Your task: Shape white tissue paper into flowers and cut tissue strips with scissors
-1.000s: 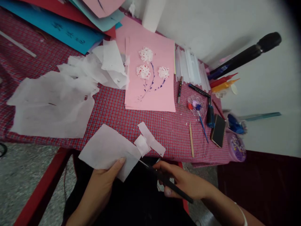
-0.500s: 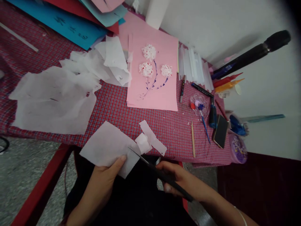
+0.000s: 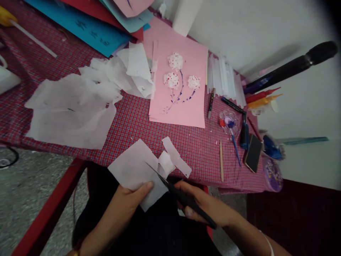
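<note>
Between thumb and fingers, my left hand pinches a piece of thin white paper at its lower edge. My right hand is closed round the dark handles of the scissors, whose blades point up and left over the right part of this paper. A small white paper piece and a cut strip lie beside it at the table's front edge. Farther back lies a pink sheet with three speckled white blossoms on painted purple stems.
Crumpled white paper sheets cover the left of the checked tablecloth. To the right are a paint palette, a brush, a wooden stick and a phone. A black rod juts out at upper right.
The view has shifted, so the table things appear farther right. The held paper has moved right and turned slightly, with my left hand. The scissors remain in my right hand.
</note>
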Tool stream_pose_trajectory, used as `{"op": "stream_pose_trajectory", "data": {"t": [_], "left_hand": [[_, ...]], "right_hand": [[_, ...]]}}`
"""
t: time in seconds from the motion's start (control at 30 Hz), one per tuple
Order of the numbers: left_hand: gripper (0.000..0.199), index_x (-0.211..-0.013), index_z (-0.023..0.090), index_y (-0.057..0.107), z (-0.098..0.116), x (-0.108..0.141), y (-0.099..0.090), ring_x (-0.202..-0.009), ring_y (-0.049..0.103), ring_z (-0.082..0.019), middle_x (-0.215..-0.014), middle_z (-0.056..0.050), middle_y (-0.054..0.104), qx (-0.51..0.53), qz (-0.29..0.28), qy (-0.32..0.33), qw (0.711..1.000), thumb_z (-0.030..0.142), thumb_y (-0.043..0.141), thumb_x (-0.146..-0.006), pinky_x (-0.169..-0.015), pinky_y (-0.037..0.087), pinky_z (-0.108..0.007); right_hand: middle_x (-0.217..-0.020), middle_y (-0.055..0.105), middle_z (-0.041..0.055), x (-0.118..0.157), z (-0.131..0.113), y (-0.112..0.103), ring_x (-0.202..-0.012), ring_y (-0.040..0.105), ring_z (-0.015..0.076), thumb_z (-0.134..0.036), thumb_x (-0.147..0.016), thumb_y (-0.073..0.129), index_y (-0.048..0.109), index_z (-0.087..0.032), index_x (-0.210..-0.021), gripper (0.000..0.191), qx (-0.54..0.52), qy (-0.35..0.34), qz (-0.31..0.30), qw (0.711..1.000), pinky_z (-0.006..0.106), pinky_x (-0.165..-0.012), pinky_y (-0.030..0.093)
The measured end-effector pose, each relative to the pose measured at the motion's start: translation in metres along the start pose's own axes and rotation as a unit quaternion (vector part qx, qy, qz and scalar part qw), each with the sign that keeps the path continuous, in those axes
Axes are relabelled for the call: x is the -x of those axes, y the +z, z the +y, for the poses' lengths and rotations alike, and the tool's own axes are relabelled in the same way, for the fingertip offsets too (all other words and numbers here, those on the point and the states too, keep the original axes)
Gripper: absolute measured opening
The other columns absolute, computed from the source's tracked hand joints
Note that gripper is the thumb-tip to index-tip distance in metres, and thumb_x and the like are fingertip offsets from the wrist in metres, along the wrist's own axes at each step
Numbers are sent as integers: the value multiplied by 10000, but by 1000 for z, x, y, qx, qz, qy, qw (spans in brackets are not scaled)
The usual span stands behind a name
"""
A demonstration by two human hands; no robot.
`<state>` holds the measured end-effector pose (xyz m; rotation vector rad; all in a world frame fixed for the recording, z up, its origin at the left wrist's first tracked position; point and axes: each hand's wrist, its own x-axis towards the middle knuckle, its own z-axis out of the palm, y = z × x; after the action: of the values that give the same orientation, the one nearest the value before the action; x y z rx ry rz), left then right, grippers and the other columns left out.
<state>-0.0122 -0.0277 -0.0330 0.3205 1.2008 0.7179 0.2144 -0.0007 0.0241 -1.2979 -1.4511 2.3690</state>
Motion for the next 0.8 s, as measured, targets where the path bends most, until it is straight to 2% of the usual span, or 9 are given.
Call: {"op": "stream_pose_trajectory", "data": {"t": [0.2,0.37,0.47,0.57,0.67,0.73,0.8], "left_hand": [[346,-1069,241,718,-1,-1,1,-1009,667,-205,-1095,-15,736,-5,6,-3,1000,391,723,-757,-926,500,-284],[365,-1073,233,716,1,0,3,-996,674,-217,-1071,-27,743,2,6,-13,1000,398,728,-747,-906,512,-300],[430,-1062,202,720,3,0,4,-961,685,-245,-1017,-51,755,18,21,-18,999,395,776,-682,-881,529,-328],[485,-1045,180,722,5,1,2,-990,673,-278,-1019,-69,751,66,59,-4,996,411,804,-626,-879,535,-350],[413,-973,188,734,5,1,0,-1034,653,-283,-1029,-58,749,90,112,1,990,444,786,-653,-893,530,-340],[370,-936,195,739,4,2,-2,-984,670,-283,-994,-48,757,84,116,-12,990,459,773,-679,-861,543,-340],[359,-934,202,742,3,2,-3,-933,684,-284,-965,-40,763,86,98,-20,991,467,765,-692,-820,558,-346]], "right_hand": [[-816,452,6,-5,1,5,-700,380,111,-591,-736,685,511,-121,-1049,591,-47,1,24,999,241,-600,317],[-771,454,-14,-5,4,10,-653,365,91,-582,-736,695,524,-130,-1033,567,-58,12,57,997,224,-571,301],[-721,424,-39,-4,9,12,-586,328,72,-583,-756,678,513,-146,-1030,542,-68,27,66,995,209,-518,276],[-743,422,-31,-3,11,12,-606,345,81,-572,-780,662,496,-158,-1073,534,-49,27,57,997,212,-514,272],[-798,425,-10,-1,8,9,-675,362,106,-601,-791,629,479,-163,-1084,548,-10,5,33,999,233,-559,299],[-815,418,-1,-1,6,7,-688,356,112,-637,-808,577,468,-161,-1048,544,1,-3,18,1000,245,-574,305],[-812,408,0,-2,4,6,-682,346,111,-653,-823,540,456,-160,-1016,536,-1,-6,10,1000,247,-569,300]]}}
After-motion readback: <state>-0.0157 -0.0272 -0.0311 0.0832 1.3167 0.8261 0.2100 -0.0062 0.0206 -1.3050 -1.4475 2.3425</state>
